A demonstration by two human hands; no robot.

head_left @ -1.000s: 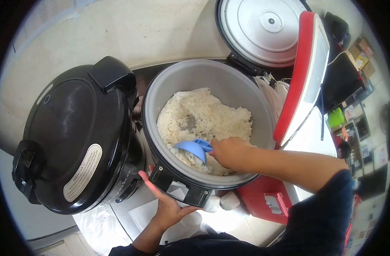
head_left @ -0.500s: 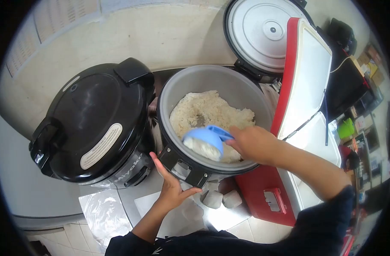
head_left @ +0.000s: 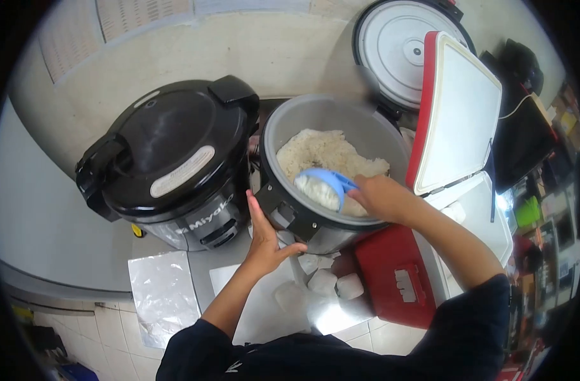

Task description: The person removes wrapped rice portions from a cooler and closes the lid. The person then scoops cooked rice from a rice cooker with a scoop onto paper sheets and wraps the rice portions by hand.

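Observation:
A blue scoop [head_left: 328, 181] filled with white rice is in my right hand [head_left: 382, 200], whose fingers wrap round its handle. The scoop is inside the open rice cooker [head_left: 290, 127], over the rice [head_left: 322, 147] heaped in its grey pot. My left hand [head_left: 266, 241] is at the cooker's front latch plate, thumb and fingers spread apart, with nothing held in it. Below the cooker, white wrapped-looking lumps [head_left: 323, 282] rest on the metal surface.
A closed black cooker [head_left: 169, 140] stands to the left. At the right is a red cooler box [head_left: 395, 276] with its white-lined lid [head_left: 461, 114] raised. The open cooker's round lid [head_left: 414, 51] leans behind. Foil-like sheets [head_left: 165, 295] lie in front.
The camera view has shifted, so the cookers appear farther right. My right hand still holds the filled scoop, now tilted more upright. My left hand remains spread at the cooker's front.

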